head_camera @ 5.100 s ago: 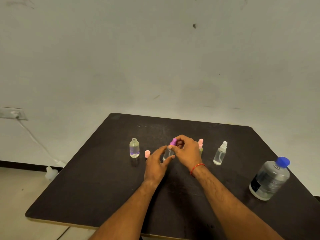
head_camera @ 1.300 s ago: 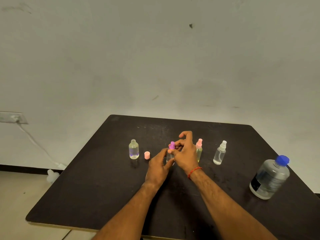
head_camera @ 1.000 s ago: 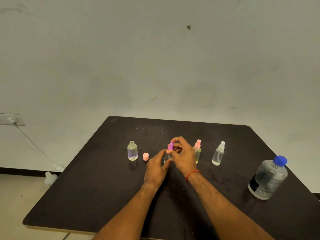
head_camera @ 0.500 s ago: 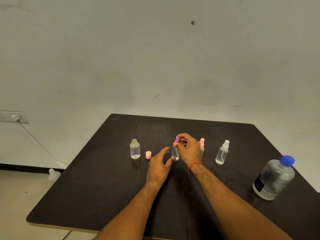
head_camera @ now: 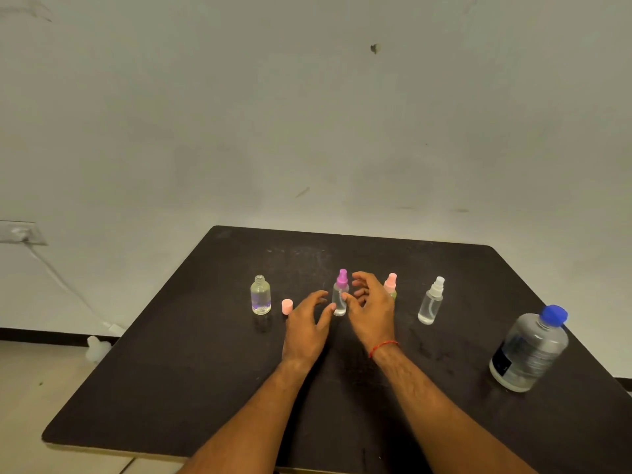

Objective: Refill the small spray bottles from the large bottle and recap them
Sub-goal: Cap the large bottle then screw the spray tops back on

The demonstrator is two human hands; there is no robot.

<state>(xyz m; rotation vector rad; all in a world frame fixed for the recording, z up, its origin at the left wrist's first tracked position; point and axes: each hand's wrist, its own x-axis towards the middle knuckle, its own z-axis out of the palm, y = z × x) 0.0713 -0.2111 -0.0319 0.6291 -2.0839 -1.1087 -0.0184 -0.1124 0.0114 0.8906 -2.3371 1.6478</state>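
A small clear spray bottle with a purple spray top (head_camera: 340, 293) stands upright on the dark table (head_camera: 205, 371), between my two hands. My left hand (head_camera: 305, 330) is just left of it with fingers spread and holds nothing. My right hand (head_camera: 371, 311) is just right of it, fingers loosely open, thumb tip close to the bottle. An uncapped small bottle (head_camera: 260, 295) stands further left, with a loose pink cap (head_camera: 287, 306) beside it. A pink-topped bottle (head_camera: 391, 284) is partly hidden behind my right hand. A white-topped spray bottle (head_camera: 431, 301) stands to the right.
The large clear bottle with a blue cap (head_camera: 529, 350) stands near the table's right edge. A pale wall rises behind the table. At the left, a cable runs from a wall socket (head_camera: 20, 232) down to the floor.
My right hand has let go of the purple spray top and opened. My left hand has drawn slightly back from the bottle, which now stands free on the table.
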